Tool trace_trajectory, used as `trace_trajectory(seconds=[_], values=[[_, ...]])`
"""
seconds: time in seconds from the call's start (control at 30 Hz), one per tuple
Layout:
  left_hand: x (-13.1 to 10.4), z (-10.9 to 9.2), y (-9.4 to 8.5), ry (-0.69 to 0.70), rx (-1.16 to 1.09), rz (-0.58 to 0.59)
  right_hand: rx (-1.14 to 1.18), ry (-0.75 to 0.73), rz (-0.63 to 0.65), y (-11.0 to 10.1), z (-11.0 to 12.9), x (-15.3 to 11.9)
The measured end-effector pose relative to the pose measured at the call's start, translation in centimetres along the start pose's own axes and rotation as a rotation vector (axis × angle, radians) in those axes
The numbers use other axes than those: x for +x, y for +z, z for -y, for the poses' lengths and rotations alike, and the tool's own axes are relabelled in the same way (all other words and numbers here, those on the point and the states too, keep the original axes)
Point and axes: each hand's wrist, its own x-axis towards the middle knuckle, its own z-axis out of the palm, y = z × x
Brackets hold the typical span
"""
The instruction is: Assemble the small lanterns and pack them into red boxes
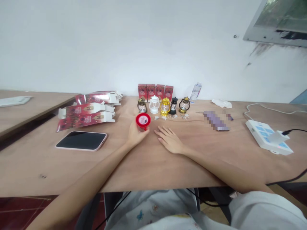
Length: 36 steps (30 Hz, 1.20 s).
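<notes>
My left hand (137,133) is wrapped round a small red lantern (143,120), tipped so that its round base with a pale label faces me. Flat on the table, my right hand (170,140) lies with its fingers spread and nothing in it. Behind the hands stands a row of small lanterns: a bronze one (142,106), a white one (154,104), a yellow-gold one (165,107), a black one (173,106) and a black-and-gold one (184,105). Small silvery pieces (165,118) lie in front of the row.
Red boxes (151,92) stand against the wall. Flattened red cartons (87,117) and a phone (81,141) lie at left. To the right are a clear bottle (196,91), white tissue (222,103), a purple packet (214,120) and a power strip (268,136) with cables.
</notes>
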Motion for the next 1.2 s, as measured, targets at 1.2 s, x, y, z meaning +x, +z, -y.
trace_trajectory(seconds=[1.2], values=[[-0.5, -0.8, -0.2, 0.24, -0.107, 0.242, 0.147, 0.204, -0.25, -0.7, -2.5, 0.0]])
